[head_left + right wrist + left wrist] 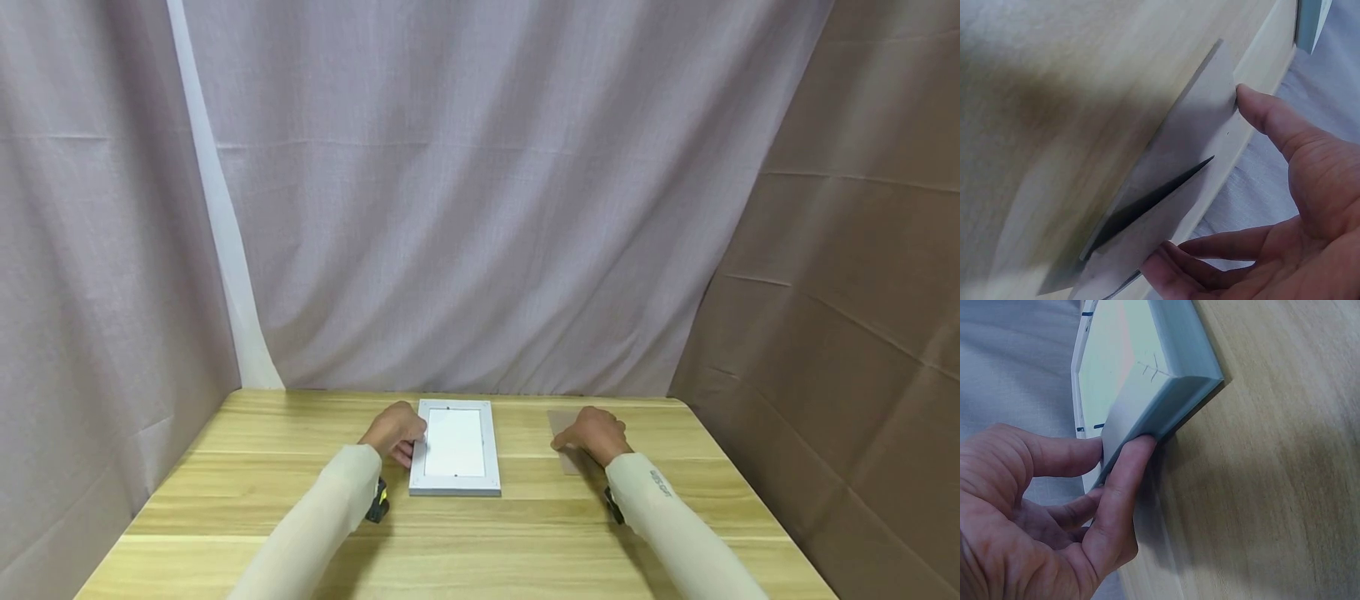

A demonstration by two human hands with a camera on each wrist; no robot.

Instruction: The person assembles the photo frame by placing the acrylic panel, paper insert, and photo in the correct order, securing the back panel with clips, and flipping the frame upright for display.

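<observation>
Curtains (480, 192) of pale grey cloth hang behind the wooden table (225, 500), with a brown drape (847, 292) on the right side. Near the table's far edge, about midway along it, lies a white picture frame (455, 483), flat with its back side up. The left hand (393, 433) holds the frame's left edge, thumb and fingers (1125, 481) pinching the rim. Toward the far right corner a thin brown backing board (1191, 156) rests on the wood, well apart from the frame. The right hand (594, 435) sits on it, thumb at one edge and fingertips (1163, 269) curled under another, lifting that side slightly.
</observation>
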